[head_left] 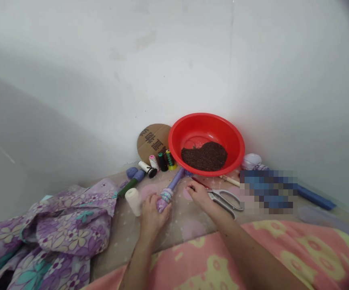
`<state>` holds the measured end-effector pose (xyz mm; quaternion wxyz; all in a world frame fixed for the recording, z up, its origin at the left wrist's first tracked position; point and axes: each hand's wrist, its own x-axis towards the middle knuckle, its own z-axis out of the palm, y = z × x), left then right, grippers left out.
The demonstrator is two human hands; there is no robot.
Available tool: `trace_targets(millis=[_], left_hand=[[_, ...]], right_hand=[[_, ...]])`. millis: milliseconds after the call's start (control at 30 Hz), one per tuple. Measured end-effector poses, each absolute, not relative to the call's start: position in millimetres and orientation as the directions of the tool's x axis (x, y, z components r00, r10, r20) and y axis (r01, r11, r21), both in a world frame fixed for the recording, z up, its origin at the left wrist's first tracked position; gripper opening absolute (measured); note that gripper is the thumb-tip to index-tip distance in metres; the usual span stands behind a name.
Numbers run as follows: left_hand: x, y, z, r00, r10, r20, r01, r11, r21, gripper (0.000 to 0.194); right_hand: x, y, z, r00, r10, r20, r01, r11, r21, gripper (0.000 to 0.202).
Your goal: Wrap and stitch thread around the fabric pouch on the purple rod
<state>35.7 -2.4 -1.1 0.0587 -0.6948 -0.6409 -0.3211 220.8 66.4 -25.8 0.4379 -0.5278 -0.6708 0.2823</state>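
My left hand (154, 213) is wrapped round the floral cloth-covered head (164, 197) of a purple stick. The purple shaft (176, 180) points away from me toward the red basin. Just to the right, my right hand (199, 193) has its fingers pinched together; whatever they hold, if anything, is too small to make out. Scissors (227, 200) with grey handles lie beside and partly under that hand. A cream spool of thread (133, 200) stands close by my left hand.
A red basin (237, 141) containing dark brown grains leans against the wall, beside a round cardboard piece (150, 141). Several thread spools (163, 162) stand before it. Floral cloth (71, 229) is heaped at left. A white bundle (251, 162) and blue stick (313, 196) lie right.
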Motion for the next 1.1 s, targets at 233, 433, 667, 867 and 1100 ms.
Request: trace_targets(millis=[233, 433, 667, 867, 1100], left_hand=[[33, -4, 6, -0.128, 0.907, 0.401, 0.906, -0.058, 0.42, 0.037], [26, -1, 6, -0.091, 0.927, 0.364, 0.908, -0.073, 0.412, 0.042], [22, 0, -1, -0.143, 0.918, 0.37, 0.883, -0.05, 0.466, 0.042], [24, -2, -1, -0.208, 0.92, 0.333, 0.829, -0.015, 0.559, 0.043], [26, -3, 0, -0.155, 0.941, 0.3, 0.844, -0.032, 0.536, 0.047]], right_hand=[[206, 53, -25, -0.242, 0.942, 0.23, 0.212, 0.283, -0.935, 0.026], [196, 41, -20, -0.322, 0.927, 0.192, 0.153, 0.251, -0.956, 0.02], [189, 33, -23, -0.401, 0.884, 0.239, 0.108, 0.305, -0.946, 0.023], [187, 28, -21, -0.453, 0.85, 0.267, 0.045, 0.321, -0.946, 0.027], [183, 30, -29, -0.535, 0.815, 0.221, 0.02, 0.274, -0.962, 0.03]])
